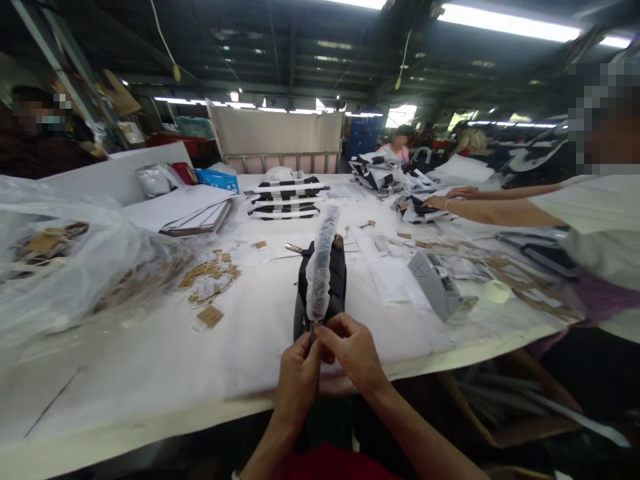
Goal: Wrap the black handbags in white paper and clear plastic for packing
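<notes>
A black bag (336, 277) stands on edge near the front of the white table (165, 353), with a strap wrapped in white foam sheet (320, 263) rising over it. My left hand (299, 380) and my right hand (353, 350) meet at the bag's near end. Both pinch at a small metal fitting there, just under the foam wrap. The fingers of both are closed together; the fitting itself is mostly hidden by them.
Brown card tags (210, 277) lie scattered at left beside clear plastic bags (60, 260). A grey tool (437, 283) and a tape roll (497, 291) sit to the right. A co-worker's arm (493, 212) reaches over black-and-white bags (417, 208). Folded striped pieces (285, 198) are stacked at the back.
</notes>
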Motion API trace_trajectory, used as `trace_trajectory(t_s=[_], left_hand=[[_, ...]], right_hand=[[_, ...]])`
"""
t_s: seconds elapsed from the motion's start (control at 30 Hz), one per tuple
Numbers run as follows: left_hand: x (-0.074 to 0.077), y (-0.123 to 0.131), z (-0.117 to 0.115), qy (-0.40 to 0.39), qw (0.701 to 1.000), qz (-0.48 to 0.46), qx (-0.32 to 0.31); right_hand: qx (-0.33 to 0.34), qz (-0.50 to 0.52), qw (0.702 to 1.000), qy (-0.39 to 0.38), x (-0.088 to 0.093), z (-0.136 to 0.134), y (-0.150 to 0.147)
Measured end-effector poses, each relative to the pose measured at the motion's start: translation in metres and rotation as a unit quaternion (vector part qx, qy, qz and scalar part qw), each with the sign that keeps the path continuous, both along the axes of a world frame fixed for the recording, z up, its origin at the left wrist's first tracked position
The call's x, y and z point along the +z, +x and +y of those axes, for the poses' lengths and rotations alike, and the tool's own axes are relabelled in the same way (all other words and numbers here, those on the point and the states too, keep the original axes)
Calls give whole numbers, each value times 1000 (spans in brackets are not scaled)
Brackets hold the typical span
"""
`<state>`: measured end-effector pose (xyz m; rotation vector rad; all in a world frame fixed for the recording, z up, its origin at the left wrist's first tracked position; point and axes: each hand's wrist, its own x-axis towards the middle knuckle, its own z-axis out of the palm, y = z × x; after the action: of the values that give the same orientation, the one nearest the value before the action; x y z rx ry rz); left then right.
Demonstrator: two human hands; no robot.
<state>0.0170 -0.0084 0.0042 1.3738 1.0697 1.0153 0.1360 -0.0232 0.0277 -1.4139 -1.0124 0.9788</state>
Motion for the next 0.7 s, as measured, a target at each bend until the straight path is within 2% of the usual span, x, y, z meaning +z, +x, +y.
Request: trace_trajectory(t_s=[0.07,0.17,0.23,0.3,0.37,0.43,0.5,0.57,0.6,0.7], left_hand=[[-3,0,1,0,1000,5,10],[-5,1,6,-10,1000,3,17],[-5,2,8,-25,1000,-2,14],[-5,2,9,-54,998,-4,11],[-6,2,9,-82,997,-10,13],[-10,1,10,-109,994,-25,15],[-15,0,11,-141,989,-46,8],[-20,-1,13,-173,983,-68,-2],[-22,-2,14,-184,980,-76,-6],[-22,-3,16,-192,979,-68,-10]], right_hand=[[-27,-106,993,36,1,1,-1],[-47,-274,955,101,3,2,-2],[-33,-303,945,118,4,3,4],[-22,-273,954,125,4,2,22],[-51,-231,964,126,6,-3,61],[-136,-214,962,105,9,-11,118],[-250,-250,933,67,13,-21,186],[-337,-308,890,17,16,-29,250],[-356,-319,878,-22,17,-32,277],[-309,-275,905,-105,12,-34,326]])
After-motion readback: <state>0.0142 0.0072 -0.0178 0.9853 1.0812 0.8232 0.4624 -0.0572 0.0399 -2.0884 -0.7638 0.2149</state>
